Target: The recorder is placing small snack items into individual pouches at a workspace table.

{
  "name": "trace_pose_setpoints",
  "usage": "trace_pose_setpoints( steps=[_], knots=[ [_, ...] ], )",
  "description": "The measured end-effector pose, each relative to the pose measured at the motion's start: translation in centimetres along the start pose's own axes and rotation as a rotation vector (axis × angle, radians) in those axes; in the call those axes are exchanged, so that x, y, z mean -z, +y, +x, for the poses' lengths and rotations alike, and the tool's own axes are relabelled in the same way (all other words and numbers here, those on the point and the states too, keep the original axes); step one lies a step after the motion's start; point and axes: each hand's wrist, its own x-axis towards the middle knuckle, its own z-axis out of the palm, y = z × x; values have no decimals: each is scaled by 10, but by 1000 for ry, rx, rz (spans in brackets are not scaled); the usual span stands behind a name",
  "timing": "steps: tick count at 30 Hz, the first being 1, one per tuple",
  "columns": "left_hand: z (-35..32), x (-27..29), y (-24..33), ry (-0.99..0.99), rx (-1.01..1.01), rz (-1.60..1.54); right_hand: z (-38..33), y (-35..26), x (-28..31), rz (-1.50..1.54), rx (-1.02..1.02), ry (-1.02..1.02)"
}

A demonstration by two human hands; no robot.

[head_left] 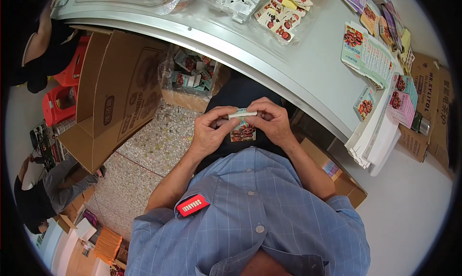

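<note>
Head view: the left hand (213, 128) and right hand (271, 124) pinch, thumbs against fingers, the upper end of a small green-and-white printed cardboard packet (244, 130) above the dark-trousered lap (234, 93). Probably light and easily creased; best held by its edges.

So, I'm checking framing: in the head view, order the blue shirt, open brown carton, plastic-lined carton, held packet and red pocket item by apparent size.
1. Blue shirt
2. Open brown carton
3. Plastic-lined carton
Unsure, both smaller: held packet, partly covered by left hand and right hand; red pocket item, nearer the camera.
</note>
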Motion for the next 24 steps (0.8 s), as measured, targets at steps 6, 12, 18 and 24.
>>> trace_pose_setpoints(
  steps=[6, 12, 18, 24],
  knots=[
    [1, 6, -8, 1, -25, 7, -1, 2, 0, -42, 10, -9],
    [-1, 4, -8, 28, 34, -43, -4, 0, 4, 64, -86, -69],
    [-3, 7, -6, 1, -10, 72, -8, 4, 9, 0, -58, -91],
    [-1, 4, 0, -39, 59, -37, -9, 1, 4, 50, -67, -46]
  ],
)
